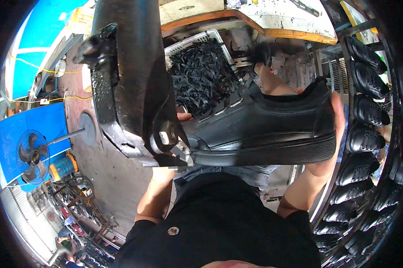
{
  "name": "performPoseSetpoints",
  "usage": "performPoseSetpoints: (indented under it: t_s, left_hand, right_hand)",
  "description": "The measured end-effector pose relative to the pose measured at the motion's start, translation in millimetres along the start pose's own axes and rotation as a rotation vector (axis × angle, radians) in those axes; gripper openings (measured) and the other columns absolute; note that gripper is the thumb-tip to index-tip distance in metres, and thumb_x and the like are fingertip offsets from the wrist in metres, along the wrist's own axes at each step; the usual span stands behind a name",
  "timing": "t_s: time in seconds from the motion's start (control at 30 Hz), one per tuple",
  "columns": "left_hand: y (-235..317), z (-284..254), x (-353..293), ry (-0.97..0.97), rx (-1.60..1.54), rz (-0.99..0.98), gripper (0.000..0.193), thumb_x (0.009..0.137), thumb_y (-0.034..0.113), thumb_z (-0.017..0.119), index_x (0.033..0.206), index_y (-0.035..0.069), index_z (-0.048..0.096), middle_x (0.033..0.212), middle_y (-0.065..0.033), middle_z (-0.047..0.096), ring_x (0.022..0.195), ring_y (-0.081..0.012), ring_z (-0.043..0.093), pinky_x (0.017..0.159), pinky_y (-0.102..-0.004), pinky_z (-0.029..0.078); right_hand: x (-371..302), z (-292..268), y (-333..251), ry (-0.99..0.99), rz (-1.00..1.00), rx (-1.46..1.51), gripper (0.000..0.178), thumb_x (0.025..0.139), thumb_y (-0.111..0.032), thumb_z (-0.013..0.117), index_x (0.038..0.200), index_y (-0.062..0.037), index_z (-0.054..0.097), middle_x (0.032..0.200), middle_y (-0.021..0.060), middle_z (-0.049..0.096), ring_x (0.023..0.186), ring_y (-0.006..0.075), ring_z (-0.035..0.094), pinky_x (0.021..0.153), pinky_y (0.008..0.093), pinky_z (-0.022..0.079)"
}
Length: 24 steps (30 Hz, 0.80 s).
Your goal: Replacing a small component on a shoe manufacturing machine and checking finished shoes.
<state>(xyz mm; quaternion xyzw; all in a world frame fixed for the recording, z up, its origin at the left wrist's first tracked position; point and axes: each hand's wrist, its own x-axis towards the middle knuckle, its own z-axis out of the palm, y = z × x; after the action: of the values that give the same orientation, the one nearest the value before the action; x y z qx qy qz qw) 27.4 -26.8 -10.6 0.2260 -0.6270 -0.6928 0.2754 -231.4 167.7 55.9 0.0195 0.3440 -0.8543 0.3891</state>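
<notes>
A black lace-up leather shoe [264, 127] lies sideways in front of me, its thick sole toward my body and its toe pointing left. My right hand [338, 118] is closed round the heel end. Only fingertips of my left hand [184, 115] show, at the upper side of the toe; the rest is behind the machine. The toe meets the lower end of a dark metal machine arm [139, 80], beside a small metal part [182, 152] at its tip. Exactly how the toe touches that part is hidden.
A white basket [219, 36] full of black strips stands behind the shoe. Racks of black shoes [367, 138] line the right side. At left are a fan [33, 154] and blue panels. Bare skin [273, 81] shows beyond the shoe; whose, I cannot tell.
</notes>
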Motion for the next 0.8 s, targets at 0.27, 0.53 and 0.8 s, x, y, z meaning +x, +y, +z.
performPoseSetpoints:
  t_s: [0.27,0.53,0.8]
  left_hand:
    - [-7,-5,-4,0.072,-0.104,-0.051,0.057,0.097,0.054,0.066,0.135,0.014,0.05,0.141,-0.029,0.051,0.131,-0.0394,0.053,0.11,-0.0543,0.045]
    - [1,-11,-8,0.064,0.198,-0.055,0.053,0.095,0.042,0.071,0.134,0.011,0.05,0.137,-0.0287,0.055,0.128,-0.0374,0.055,0.11,-0.0523,0.043]
    - [-18,-31,-26,0.072,0.167,-0.069,0.05,0.098,0.041,0.07,0.134,0.012,0.05,0.14,-0.0293,0.053,0.127,-0.0375,0.057,0.109,-0.0524,0.045]
  right_hand:
    - [-4,-35,14,-0.002,-0.12,-0.425,0.051,0.109,-0.022,0.047,0.159,-0.0143,0.037,0.15,0.0232,0.052,0.133,0.0349,0.058,0.114,0.0521,0.047]
    - [-6,-46,12,-0.241,-0.318,-0.495,0.062,0.103,-0.017,0.058,0.16,-0.0101,0.033,0.152,0.0225,0.05,0.134,0.036,0.057,0.112,0.0508,0.05]
    - [4,-8,-2,-0.103,0.105,0.051,0.049,0.11,-0.032,0.043,0.146,0.0004,0.051,0.137,0.0236,0.063,0.122,0.0335,0.067,0.108,0.0502,0.055]
